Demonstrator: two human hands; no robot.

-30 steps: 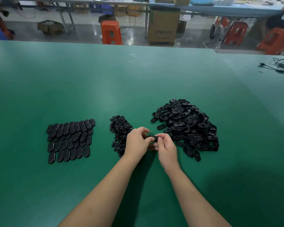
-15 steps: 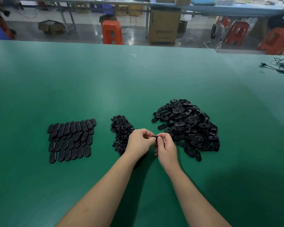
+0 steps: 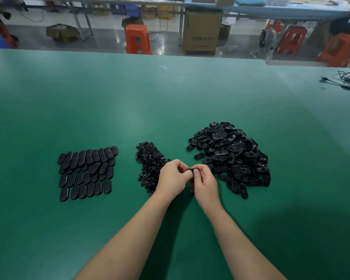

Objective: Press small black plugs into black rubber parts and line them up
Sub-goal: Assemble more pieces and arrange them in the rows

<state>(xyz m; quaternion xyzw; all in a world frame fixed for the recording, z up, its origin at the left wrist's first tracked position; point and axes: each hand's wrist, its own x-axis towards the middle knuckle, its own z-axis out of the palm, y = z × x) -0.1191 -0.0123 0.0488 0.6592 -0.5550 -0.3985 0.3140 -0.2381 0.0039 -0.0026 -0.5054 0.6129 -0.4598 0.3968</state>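
The scene is evenly and fairly brightly lit from above. A pale sheen is seen on the far part of the green counter (image 3: 170, 81), while soft, dark shadows are cast beneath the forearms and at the lower right. Straight edges are bowed by the wide-angle lens, and the background is slightly blurred.

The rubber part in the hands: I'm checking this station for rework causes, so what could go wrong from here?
1. Both hands, left and right, pinch one part above the table; the fingers hide the plug, so it may seat crooked.
2. The left wrist lies over the plug pile and may scatter it.
3. The rows overlap unevenly at the far end; another part could disturb them.
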